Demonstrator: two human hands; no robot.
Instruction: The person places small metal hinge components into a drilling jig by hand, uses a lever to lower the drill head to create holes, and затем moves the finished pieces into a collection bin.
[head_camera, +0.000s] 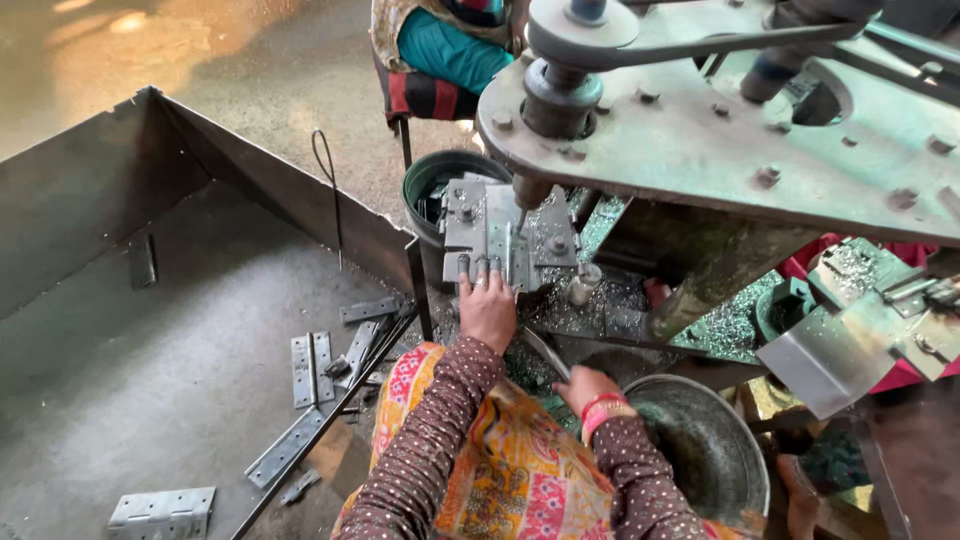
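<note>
My left hand (487, 303) rests fingers-forward on the near edge of a grey metal jig plate (487, 232), pressing a flat metal piece against it under the drill bit (522, 213) of a belt-driven drilling machine (700, 140). My right hand (583, 386), with a red bangle at the wrist, is closed around a thin metal lever handle (545, 352) that slants up toward the machine. Both sleeves are brown with white dots, over a yellow and pink patterned cloth on my lap.
A large sheet-metal bin (150, 300) at left holds several loose flat hinges (310, 368). A round metal bowl (705, 450) sits at my right. A dark green bucket (440, 185) stands behind the jig. Another person in teal sits at the top.
</note>
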